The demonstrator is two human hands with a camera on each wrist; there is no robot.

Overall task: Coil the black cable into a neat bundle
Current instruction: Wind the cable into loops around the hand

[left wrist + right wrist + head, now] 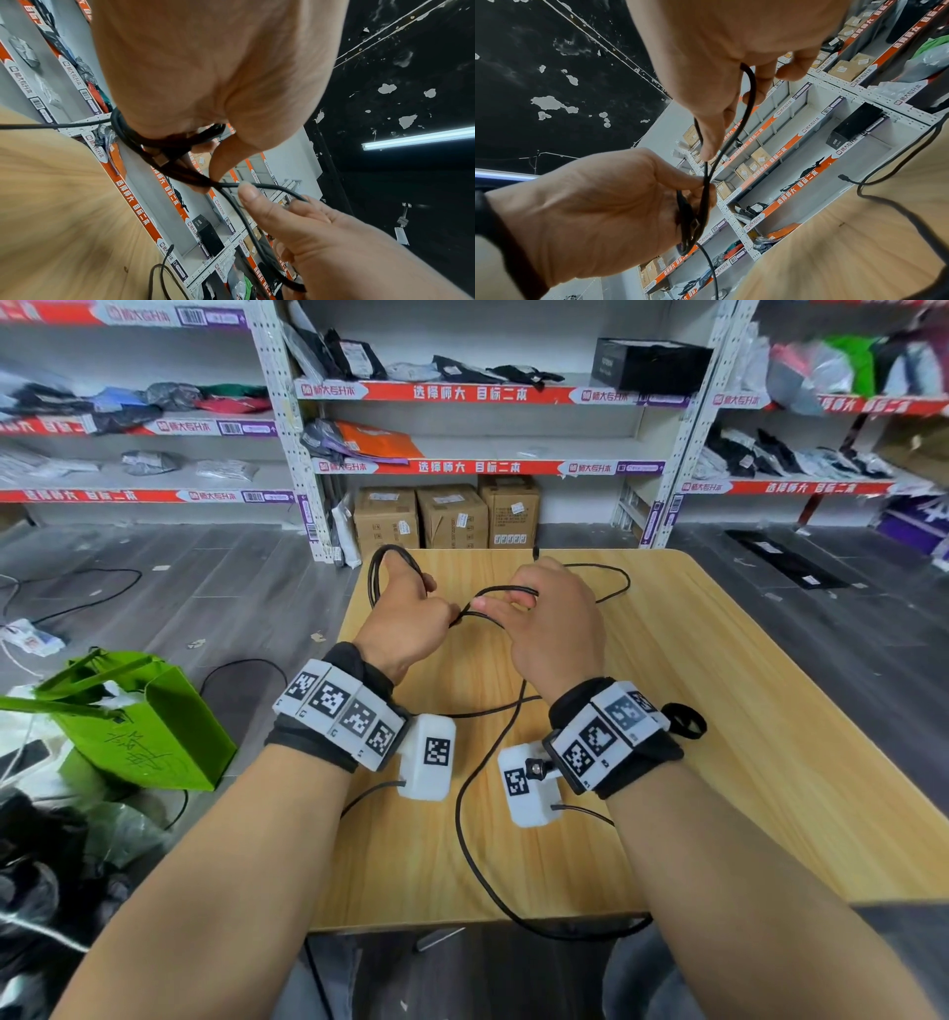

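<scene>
A thin black cable [457,819] is partly coiled. My left hand [431,618] holds up to 3 loops of it above the far side of the wooden table [719,711]; the loops [164,140] and a metal plug [160,159] sit in its curled fingers. My right hand [513,608], close beside the left, pinches a fresh loop [748,105] between thumb and fingers. The slack runs from the hands across the table and dips over the near edge. The free end [841,176] lies on the table at the far side.
Metal shelves [462,392] with red label strips and bagged goods line the back wall, with cardboard boxes [447,516] under them. On the floor to the left, a green bag [149,726] stands beside other cables [77,603].
</scene>
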